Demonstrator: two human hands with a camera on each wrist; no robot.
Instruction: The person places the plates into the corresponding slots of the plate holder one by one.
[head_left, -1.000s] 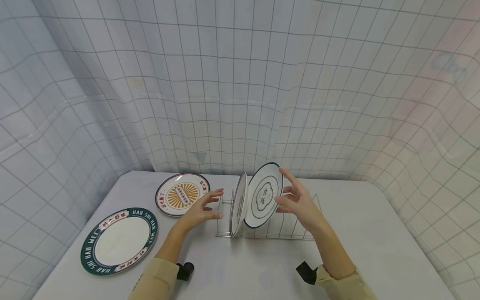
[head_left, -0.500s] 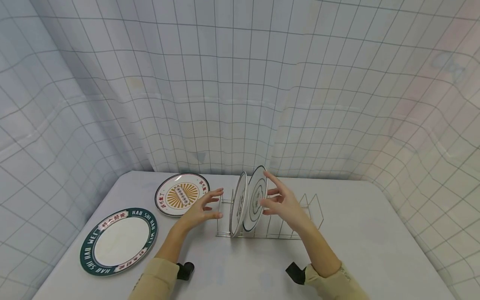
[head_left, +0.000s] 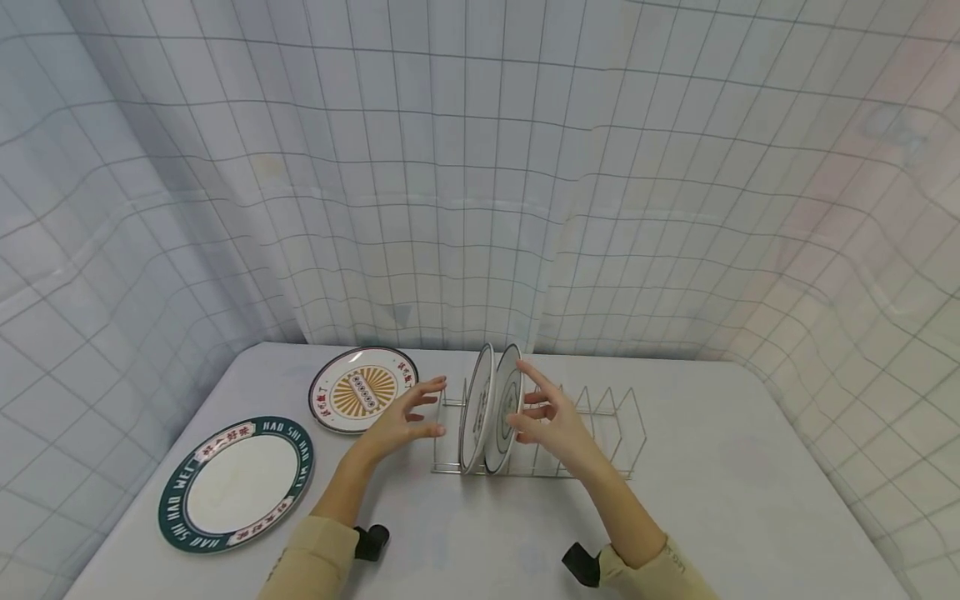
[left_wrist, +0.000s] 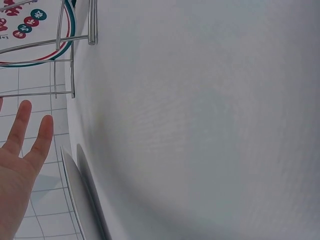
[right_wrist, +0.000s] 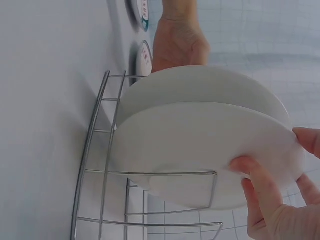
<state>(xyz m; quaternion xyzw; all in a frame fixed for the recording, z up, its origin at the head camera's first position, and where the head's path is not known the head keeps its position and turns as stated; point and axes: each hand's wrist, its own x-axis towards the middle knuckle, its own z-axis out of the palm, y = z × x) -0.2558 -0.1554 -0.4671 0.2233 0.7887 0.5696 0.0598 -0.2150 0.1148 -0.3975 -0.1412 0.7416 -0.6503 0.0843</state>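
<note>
Two on edge: the left racked plate (head_left: 476, 417) and right racked plate (head_left: 503, 417) stood close together, nearly upright, at lower centre, in the left part of a wire rack (right_wrist: 106, 172).
Right hand (head_left: 552, 421): gripped the right racked plate lightly, fingertips at its rim and on its white back, as seen at lower right of the right wrist view.
Left hand (head_left: 399, 425): held nothing, its fingers spread and relaxed just beside the rack's left end.
Sunburst plate (head_left: 364, 390): lay flat left of centre, beyond the left hand.
Green-rimmed plate (head_left: 240, 485): lay flat at lower left.
Backdrop: a grid-patterned curtain (head_left: 480, 167) hung behind the white table (head_left: 720, 467).
</note>
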